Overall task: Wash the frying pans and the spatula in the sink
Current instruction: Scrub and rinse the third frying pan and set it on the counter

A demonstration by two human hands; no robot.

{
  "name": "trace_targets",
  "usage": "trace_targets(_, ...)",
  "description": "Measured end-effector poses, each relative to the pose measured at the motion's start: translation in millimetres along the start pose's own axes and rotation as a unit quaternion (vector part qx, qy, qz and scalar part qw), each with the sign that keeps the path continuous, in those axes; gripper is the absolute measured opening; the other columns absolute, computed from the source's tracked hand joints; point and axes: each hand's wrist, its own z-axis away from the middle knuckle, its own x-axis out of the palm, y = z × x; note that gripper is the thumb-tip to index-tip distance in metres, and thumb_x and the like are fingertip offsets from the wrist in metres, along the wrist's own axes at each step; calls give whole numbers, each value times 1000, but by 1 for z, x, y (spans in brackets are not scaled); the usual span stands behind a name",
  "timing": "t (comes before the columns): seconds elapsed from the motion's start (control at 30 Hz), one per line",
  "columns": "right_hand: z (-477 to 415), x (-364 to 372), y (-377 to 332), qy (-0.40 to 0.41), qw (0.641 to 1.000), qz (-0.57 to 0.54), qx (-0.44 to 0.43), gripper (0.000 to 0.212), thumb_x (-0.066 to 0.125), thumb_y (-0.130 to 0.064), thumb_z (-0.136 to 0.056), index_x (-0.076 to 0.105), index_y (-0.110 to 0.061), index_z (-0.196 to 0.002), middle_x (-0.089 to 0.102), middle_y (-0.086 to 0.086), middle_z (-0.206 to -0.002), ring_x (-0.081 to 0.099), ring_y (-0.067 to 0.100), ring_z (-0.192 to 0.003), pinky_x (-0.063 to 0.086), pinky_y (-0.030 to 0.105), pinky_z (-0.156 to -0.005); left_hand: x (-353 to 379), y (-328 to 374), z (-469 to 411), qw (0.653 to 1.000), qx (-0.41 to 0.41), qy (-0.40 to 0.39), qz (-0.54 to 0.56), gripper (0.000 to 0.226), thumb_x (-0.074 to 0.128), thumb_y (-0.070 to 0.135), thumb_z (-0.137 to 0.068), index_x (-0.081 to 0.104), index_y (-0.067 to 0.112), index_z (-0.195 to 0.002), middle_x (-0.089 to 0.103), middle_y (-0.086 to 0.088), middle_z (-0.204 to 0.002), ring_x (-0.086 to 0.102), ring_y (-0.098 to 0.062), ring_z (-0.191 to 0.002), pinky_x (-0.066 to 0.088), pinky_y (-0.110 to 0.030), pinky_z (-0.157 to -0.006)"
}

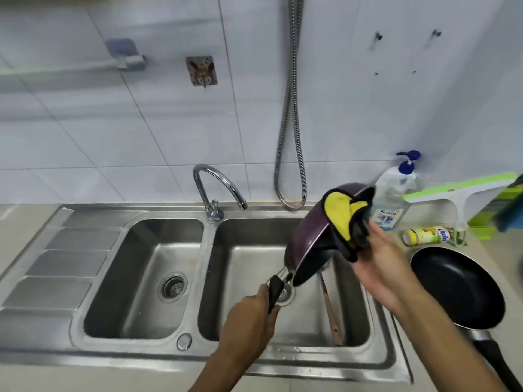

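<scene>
My left hand [250, 315] grips the black handle of a purple frying pan [307, 236], tilted on edge above the right basin of the steel sink [209, 278]. My right hand [379, 261] holds a yellow and black cloth [343, 219] folded over the pan's upper rim. A wooden spatula [331, 312] lies in the right basin, its top end hidden behind the pan. A second black frying pan [455, 287] sits on the counter at the right, handle pointing toward me.
A chrome tap [218, 188] stands between the two basins, with no water visible. A soap pump bottle [393, 199], a small lying bottle [427, 236] and a green squeegee [458, 193] crowd the right counter. A metal hose [291, 123] hangs on the tiled wall.
</scene>
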Motion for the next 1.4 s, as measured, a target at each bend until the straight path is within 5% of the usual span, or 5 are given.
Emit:
trace_targets(0.23, 17, -61, -54, 69, 909, 308, -273, 38, 42, -20, -108, 52, -12, -144, 65, -10, -128, 59, 11, -122, 46, 26, -107, -3, -9, -1, 989, -95, 67, 95, 31, 65, 56, -88, 40, 37, -89, 61, 11, -68, 60, -11, -60, 37, -25, -50)
trace_targets(0.47, 32, -30, 32, -189, 372, 832, -366, 47, 40, -39, -98, 57, -32, -142, 45, -6, -155, 41, 38, -143, 39, 51, -115, 0, 0, 8, 994, -65, 82, 13, 27, 61, 30, -91, 34, 32, -87, 59, 9, -73, 60, -18, -64, 33, -30, -54)
trace_targets(0.63, -18, 35, 64, -220, 408, 833, -300, 44, 33, -53, -102, 50, -45, -141, 37, -13, -160, 28, 31, -150, 24, 56, -121, 0, 14, 19, 995, -21, 81, -52, 35, 65, 11, -78, 37, 29, -92, 60, 8, -79, 62, -22, -65, 29, -28, -53)
trace_targets(1.07, -86, -58, -15, 51, 717, 681, -138, 26, 51, -25, -105, 59, -10, -125, 65, 15, -123, 59, 35, -117, 39, 34, -88, -9, 6, 21, 984, -127, 114, 51, 32, 62, 12, -84, 34, 27, -79, 49, 5, -60, 42, -13, -48, 20, -19, -44)
trace_targets(1.4, 29, -8, 80, -207, 585, 727, -293, 34, 54, -16, -101, 57, -25, -134, 47, -9, -150, 38, 24, -142, 35, 40, -119, -3, 23, 11, 983, -140, 86, 88, 29, 67, 18, -82, 39, 25, -78, 57, 3, -64, 50, -20, -55, 35, -35, -49)
